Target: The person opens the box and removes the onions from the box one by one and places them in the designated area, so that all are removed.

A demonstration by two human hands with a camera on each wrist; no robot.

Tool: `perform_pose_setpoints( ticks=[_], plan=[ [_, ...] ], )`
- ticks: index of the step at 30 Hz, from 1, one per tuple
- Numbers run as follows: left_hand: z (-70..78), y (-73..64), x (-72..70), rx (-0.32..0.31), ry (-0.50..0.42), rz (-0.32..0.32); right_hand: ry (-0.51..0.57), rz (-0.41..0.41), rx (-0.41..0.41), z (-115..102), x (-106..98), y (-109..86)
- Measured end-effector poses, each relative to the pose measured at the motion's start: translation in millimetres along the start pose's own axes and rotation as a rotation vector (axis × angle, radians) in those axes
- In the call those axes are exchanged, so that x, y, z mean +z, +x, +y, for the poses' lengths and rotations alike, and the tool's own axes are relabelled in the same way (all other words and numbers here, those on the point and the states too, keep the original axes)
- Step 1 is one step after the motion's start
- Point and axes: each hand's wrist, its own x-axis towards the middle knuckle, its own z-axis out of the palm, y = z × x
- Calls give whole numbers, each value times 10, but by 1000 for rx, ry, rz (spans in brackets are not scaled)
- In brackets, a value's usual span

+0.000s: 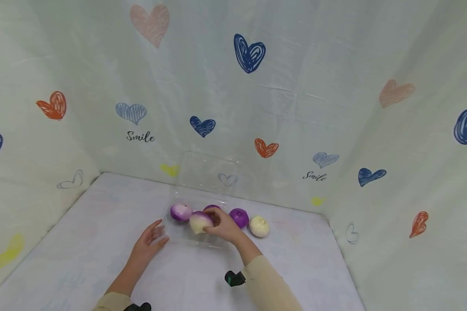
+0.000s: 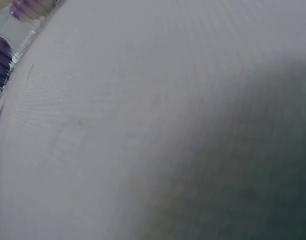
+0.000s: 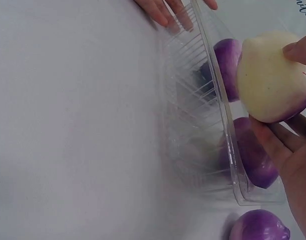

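Observation:
In the head view, my right hand (image 1: pixel 223 225) grips a purple-and-white turnip (image 1: pixel 200 222) over the clear plastic clamshell box (image 1: pixel 187 240). The thumb is on the turnip's pale side and the fingers are under it in the right wrist view, above the box rim (image 3: pixel 223 105). Two more turnips sit in the box: one at the left (image 1: pixel 180 212), and a purple one (image 3: pixel 250 152) partly behind my right hand. My left hand (image 1: pixel 148 244) is at the box's left end, its fingers (image 3: pixel 155 12) spread against the clear wall.
A purple turnip (image 1: pixel 239 218) and a pale one (image 1: pixel 259 226) lie on the white-covered table (image 1: pixel 295 263), right of the box. The box's clear lid (image 1: pixel 206 172) stands raised at the back, near a curtain (image 1: pixel 288 108) printed with hearts.

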Motion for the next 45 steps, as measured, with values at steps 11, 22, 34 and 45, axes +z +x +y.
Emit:
perform_pose_setpoints(
  ticks=[11, 22, 34, 45],
  plan=[
    [44, -16, -5, -40, 35, -3, -58, 10, 28, -213, -293, -196],
    [38, -12, -7, -31, 13, -11, -103, -17, 23, 30, -545, -185],
    [-8, 5, 14, 7, 20, 1, -174, -66, 74, -22, -803, -367],
    [-7, 16, -23, -37, 35, -26, -187, -94, 137, 17, -1001, -540]
  ],
)
